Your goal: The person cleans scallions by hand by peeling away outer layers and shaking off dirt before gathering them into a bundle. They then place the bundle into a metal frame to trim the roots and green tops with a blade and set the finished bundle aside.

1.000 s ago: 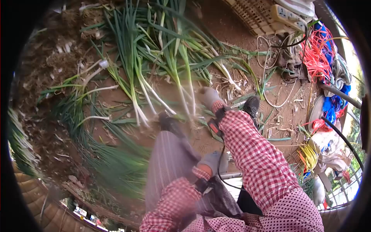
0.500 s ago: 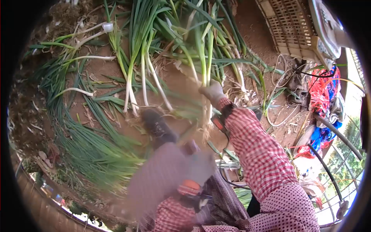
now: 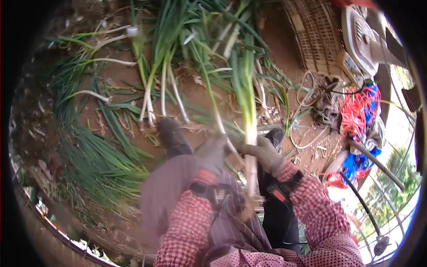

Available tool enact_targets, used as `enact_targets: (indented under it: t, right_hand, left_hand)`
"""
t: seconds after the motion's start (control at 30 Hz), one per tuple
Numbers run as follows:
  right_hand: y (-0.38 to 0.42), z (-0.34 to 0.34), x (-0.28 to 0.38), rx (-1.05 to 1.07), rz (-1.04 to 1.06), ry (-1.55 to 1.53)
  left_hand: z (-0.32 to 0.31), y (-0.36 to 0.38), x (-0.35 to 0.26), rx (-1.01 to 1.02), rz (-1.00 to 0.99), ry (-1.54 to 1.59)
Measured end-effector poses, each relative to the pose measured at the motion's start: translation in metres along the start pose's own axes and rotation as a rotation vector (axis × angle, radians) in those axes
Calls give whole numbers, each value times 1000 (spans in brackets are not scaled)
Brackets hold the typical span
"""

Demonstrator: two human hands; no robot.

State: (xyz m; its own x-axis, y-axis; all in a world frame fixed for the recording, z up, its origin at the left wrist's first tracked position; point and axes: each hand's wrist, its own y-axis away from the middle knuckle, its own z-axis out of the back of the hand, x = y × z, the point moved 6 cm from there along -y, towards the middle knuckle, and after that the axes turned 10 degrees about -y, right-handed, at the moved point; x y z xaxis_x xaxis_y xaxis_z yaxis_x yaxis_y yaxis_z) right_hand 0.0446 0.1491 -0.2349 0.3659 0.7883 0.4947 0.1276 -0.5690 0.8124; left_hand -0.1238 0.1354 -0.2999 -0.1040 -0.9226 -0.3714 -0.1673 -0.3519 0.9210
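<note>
My right hand [image 3: 267, 153], in a pale work glove, is closed around the white stems of a bunch of green onions [image 3: 250, 129]. The roots hang below it over my lap, and the leaves point away from me. My left hand [image 3: 212, 149], also gloved and blurred, is just left of it, closed against a single green onion stalk [image 3: 221, 122] that slants towards the bunch. Its exact finger positions are smeared. Beyond my hands, more green onions [image 3: 165, 71] lie on the soil, white ends towards me.
A heap of green onions [image 3: 95, 155] curves along the left. My shoe [image 3: 173, 135] is close to the stems. At the upper right are a woven plastic crate [image 3: 313, 38] and a white stand-like object [image 3: 362, 40]. Red string [image 3: 356, 113], a cord [image 3: 304, 143] and metal bars [image 3: 378, 162] lie at right.
My right hand has drawn the green onions closer to my body. My left hand has risen from my lap to beside the right hand, at the slanting stalk. The view has shifted slightly.
</note>
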Motion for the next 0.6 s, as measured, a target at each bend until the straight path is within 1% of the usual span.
enact_targets:
  t: [0.03, 0.07, 0.1, 0.13, 0.17, 0.2, 0.23, 0.27, 0.3, 0.33, 0.37, 0.4, 0.43, 0.47, 0.5, 0.57, 0.6]
  right_hand:
    - [22, 7, 17, -103, -224, -192]
    - [38, 17, 42, -104, -202, -322]
    - [58, 14, 82, -172, -132, -366]
    - [76, 17, 107, -144, -84, -582]
    - [101, 9, 139, -162, -1, -630]
    - [122, 8, 156, -91, 28, -600]
    - [142, -8, 168, -123, 48, -465]
    - [157, -22, 169, -128, 23, -288]
    - [172, -25, 160, -140, -47, -41]
    - [190, -30, 148, -244, -198, 212]
    - [209, -37, 129, -96, -146, 331]
    - [230, -41, 111, 38, -36, 703]
    - [252, -56, 95, 109, 173, 967]
    - [264, -68, 83, 201, 134, 1053]
    - [274, -78, 75, 307, 40, 1082]
    - [290, -97, 76, 521, -61, 1118]
    - [295, -105, 83, 625, -70, 1120]
  left_hand:
    - [3, -3, 5, -7, 2, -3]
    - [6, -6, 10, -13, 3, -6]
    - [6, -6, 13, -17, 16, 148]
    - [5, -2, 13, -17, 30, 303]
    - [3, 3, 7, -57, 9, 54]
    - [2, 11, -5, -113, -12, -192]
    - [8, 20, -20, -190, -28, -439]
    - [2, 30, -37, -30, -113, -284]
    - [-8, 44, -57, 141, -201, -133]
    - [-24, 66, -69, 260, -140, 139]
    - [-44, 90, -77, 388, -73, 411]
    - [-65, 109, -90, 548, -162, 564]
    - [-76, 125, -105, 716, -257, 710]
    - [-66, 135, -120, 719, -305, 871]
    - [-52, 146, -132, 721, -348, 1034]
    - [-14, 166, -146, 720, -426, 1364]
    - [21, 154, -125, 646, -461, 1320]
